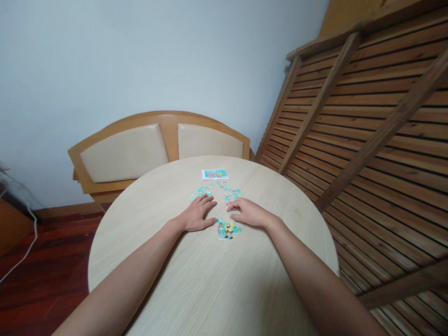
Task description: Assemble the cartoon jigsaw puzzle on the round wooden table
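Note:
A partly joined jigsaw puzzle (pixel 228 229) lies on the round table, showing a yellow cartoon sponge and a second figure beside it. My left hand (pixel 196 215) rests palm down with its fingers spread, its thumb tip by the top left edge of the joined part. Above and right of that part is my right hand (pixel 252 213), fingers curved and a gap between thumb and forefinger. A pink puzzle piece (pixel 228 204) lies at its fingertips; whether they touch it is too small to tell. Loose turquoise puzzle pieces (pixel 205 190) are scattered beyond both hands.
A reference picture card (pixel 215 174) lies near the far edge of the pale wooden table (pixel 280 280). Behind stands a padded wooden headboard (pixel 168 135) against the wall. A slatted wooden frame (pixel 350 126) leans at the right. A white cable (pixel 34 228) hangs at the left.

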`<state>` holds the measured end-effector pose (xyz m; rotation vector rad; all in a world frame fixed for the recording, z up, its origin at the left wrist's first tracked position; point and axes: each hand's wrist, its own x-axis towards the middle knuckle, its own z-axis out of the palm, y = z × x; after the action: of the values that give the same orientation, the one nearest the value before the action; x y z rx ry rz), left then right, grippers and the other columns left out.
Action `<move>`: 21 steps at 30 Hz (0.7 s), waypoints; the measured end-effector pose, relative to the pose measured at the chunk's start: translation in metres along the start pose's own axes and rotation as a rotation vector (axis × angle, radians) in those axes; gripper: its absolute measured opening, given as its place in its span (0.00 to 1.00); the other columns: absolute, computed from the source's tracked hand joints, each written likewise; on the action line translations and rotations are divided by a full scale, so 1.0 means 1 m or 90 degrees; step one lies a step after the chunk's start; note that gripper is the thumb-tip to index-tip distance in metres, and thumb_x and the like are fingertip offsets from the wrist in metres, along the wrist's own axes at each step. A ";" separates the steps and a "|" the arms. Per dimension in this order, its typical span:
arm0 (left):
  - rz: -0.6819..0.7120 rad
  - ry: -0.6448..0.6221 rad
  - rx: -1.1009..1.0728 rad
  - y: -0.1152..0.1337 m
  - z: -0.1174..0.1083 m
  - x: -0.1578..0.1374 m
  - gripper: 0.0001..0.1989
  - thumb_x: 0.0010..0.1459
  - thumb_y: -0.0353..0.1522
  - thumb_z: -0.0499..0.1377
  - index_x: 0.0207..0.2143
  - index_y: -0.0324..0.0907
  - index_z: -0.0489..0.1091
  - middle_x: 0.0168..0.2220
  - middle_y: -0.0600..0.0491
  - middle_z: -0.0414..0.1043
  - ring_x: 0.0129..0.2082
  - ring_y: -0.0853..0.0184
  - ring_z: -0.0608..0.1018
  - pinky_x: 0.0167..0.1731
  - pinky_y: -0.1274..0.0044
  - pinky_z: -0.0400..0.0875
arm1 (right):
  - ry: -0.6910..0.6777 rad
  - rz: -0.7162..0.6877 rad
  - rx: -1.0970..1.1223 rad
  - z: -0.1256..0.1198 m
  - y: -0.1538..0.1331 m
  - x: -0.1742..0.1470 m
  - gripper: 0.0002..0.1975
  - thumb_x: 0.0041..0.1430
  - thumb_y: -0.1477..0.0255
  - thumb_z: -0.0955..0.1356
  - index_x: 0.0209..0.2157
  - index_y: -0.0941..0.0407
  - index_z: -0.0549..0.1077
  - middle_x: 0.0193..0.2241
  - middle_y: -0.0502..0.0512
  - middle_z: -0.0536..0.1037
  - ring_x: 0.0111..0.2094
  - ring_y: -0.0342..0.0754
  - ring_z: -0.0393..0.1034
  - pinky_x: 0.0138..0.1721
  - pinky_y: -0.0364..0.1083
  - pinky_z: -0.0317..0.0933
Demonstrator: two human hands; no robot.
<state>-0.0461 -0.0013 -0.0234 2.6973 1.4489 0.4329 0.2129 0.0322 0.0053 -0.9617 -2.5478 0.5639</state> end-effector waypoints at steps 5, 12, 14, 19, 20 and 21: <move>-0.001 -0.006 0.001 0.002 -0.001 0.000 0.33 0.63 0.50 0.55 0.63 0.39 0.63 0.67 0.41 0.58 0.69 0.50 0.56 0.67 0.59 0.51 | 0.027 0.028 -0.011 0.001 0.003 -0.001 0.14 0.54 0.69 0.73 0.43 0.59 0.79 0.44 0.61 0.80 0.46 0.54 0.73 0.50 0.50 0.63; -0.005 -0.012 0.010 0.003 -0.003 0.000 0.33 0.63 0.49 0.54 0.63 0.38 0.63 0.67 0.42 0.58 0.69 0.50 0.55 0.67 0.60 0.50 | 0.023 0.023 -0.011 0.000 0.004 -0.002 0.10 0.54 0.70 0.73 0.38 0.58 0.78 0.42 0.59 0.80 0.45 0.54 0.72 0.49 0.50 0.63; -0.003 -0.012 0.009 0.003 -0.002 0.000 0.33 0.63 0.49 0.54 0.63 0.39 0.63 0.67 0.42 0.58 0.69 0.50 0.56 0.67 0.59 0.50 | 0.028 0.024 0.017 0.002 0.005 -0.001 0.10 0.53 0.71 0.73 0.38 0.58 0.77 0.42 0.59 0.79 0.44 0.53 0.72 0.48 0.50 0.63; -0.006 -0.011 -0.001 0.000 0.000 -0.001 0.32 0.63 0.48 0.54 0.63 0.39 0.63 0.67 0.41 0.57 0.69 0.49 0.56 0.67 0.58 0.51 | 0.030 0.064 0.185 0.010 0.010 0.003 0.09 0.54 0.73 0.72 0.38 0.59 0.75 0.33 0.54 0.78 0.35 0.47 0.73 0.39 0.46 0.66; -0.005 -0.008 -0.005 0.000 0.000 -0.001 0.32 0.63 0.48 0.54 0.63 0.39 0.63 0.67 0.41 0.57 0.69 0.50 0.55 0.67 0.58 0.51 | 0.033 0.071 0.208 0.012 0.010 0.004 0.08 0.55 0.73 0.71 0.38 0.59 0.75 0.32 0.54 0.78 0.34 0.47 0.73 0.38 0.45 0.66; -0.005 -0.005 -0.008 0.000 0.001 -0.001 0.32 0.63 0.48 0.54 0.63 0.40 0.63 0.67 0.42 0.57 0.69 0.50 0.55 0.67 0.58 0.51 | 0.038 0.074 0.225 0.013 0.010 0.005 0.07 0.56 0.72 0.71 0.37 0.59 0.75 0.31 0.54 0.78 0.34 0.46 0.73 0.37 0.45 0.66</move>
<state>-0.0466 -0.0019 -0.0241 2.6792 1.4491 0.4301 0.2087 0.0394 -0.0101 -0.9820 -2.2460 0.9640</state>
